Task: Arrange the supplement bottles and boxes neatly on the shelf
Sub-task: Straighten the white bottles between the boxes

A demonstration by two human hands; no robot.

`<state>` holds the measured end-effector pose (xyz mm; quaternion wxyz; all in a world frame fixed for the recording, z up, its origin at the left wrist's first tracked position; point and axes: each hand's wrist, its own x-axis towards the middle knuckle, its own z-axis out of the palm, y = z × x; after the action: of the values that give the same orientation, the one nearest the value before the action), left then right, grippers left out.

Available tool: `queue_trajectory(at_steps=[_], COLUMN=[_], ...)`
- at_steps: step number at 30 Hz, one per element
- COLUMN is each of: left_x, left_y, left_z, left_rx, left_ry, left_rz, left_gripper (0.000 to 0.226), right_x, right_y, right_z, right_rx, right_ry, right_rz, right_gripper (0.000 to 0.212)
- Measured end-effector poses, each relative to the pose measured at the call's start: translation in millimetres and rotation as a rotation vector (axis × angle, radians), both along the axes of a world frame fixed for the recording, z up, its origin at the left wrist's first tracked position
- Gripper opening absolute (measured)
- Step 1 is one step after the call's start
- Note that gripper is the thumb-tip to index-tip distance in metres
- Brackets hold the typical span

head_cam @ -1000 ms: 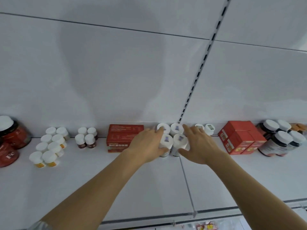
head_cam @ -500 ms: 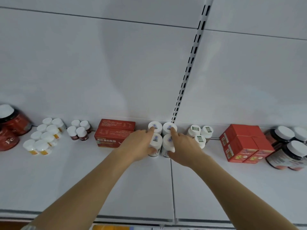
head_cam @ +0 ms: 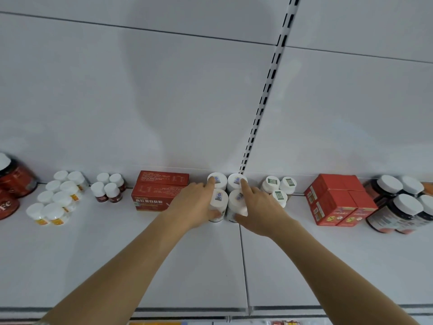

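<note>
**White-capped bottles squared up at mid-shelf**

White caps mark a block of four bottles (head_cam: 226, 195) set against the far wall of the shelf (head_cam: 117, 254), just right of two red boxes (head_cam: 157, 192). The left hand (head_cam: 196, 202) is laid along the block's left side, forefinger stretched to the far-left cap, thumb curled at the near bottle. The right hand (head_cam: 257, 211) is pressed to the right side, forefinger on the far-right cap. Three green-labelled bottles (head_cam: 278, 187) are seen just beyond it. Stacked red cartons (head_cam: 337, 202) and dark jars (head_cam: 403, 205) are noted far right; small white-capped bottles (head_cam: 58, 198) far left.
</note>
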<state>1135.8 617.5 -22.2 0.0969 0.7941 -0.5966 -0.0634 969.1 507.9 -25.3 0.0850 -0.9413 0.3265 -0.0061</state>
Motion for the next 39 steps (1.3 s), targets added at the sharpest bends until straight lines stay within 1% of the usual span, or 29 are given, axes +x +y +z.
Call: queue_trajectory(at_steps=[1,3,6,8,10,13,15,17,19,22,27,31,35,39], left_x=[1,0,-11,-24,-41,-66,-83,-101,-116,-131,-138,-137,-135,-133], left_y=[0,0,-5,-12,-22,-37,-48,-62,-77,-94,-108,-110,-111,-112], left_z=[2,11,27,36,41,38,34,30,24,12,-3,-8,-10,-10], left_rx=[-0.012,-0.060,-0.197,-0.268,-0.281,-0.263,-0.248,-0.230,-0.199,-0.136,-0.053,-0.034,-0.016,0.004], left_ry=[-0.010,-0.026,-0.032,-0.003,0.036,0.075,0.086,0.083,0.085,0.069,-0.005,0.007,0.015,0.013], left_rz=[0.003,0.014,-0.008,-0.053,-0.099,-0.138,-0.163,-0.161,-0.121,-0.025,0.060,0.073,0.074,0.074], left_gripper=[0.084,0.078,0.065,0.061,0.057,0.055,0.058,0.062,0.062,0.057,0.057,0.054,0.060,0.060], right_x=[-3,-11,-29,-44,-60,-81,-92,-101,-105,-105,-103,-99,-94,-93], right_y=[0,0,-2,-9,-18,-33,-45,-57,-69,-87,-109,-118,-123,-124], right_z=[5,16,34,41,44,43,37,31,27,18,6,0,-3,-5], right_rx=[-0.005,-0.037,-0.124,-0.176,-0.205,-0.188,-0.153,-0.127,-0.101,-0.073,-0.087,-0.113,-0.137,-0.135], right_ry=[-0.017,-0.057,-0.118,-0.161,-0.176,-0.172,-0.165,-0.157,-0.136,-0.098,-0.048,-0.021,-0.026,-0.045], right_rz=[-0.006,-0.013,-0.029,-0.057,-0.092,-0.162,-0.188,-0.177,-0.158,-0.107,-0.019,0.033,0.040,0.030], right_gripper=[0.095,0.089,0.077,0.069,0.064,0.064,0.064,0.060,0.057,0.060,0.053,0.045,0.036,0.033])
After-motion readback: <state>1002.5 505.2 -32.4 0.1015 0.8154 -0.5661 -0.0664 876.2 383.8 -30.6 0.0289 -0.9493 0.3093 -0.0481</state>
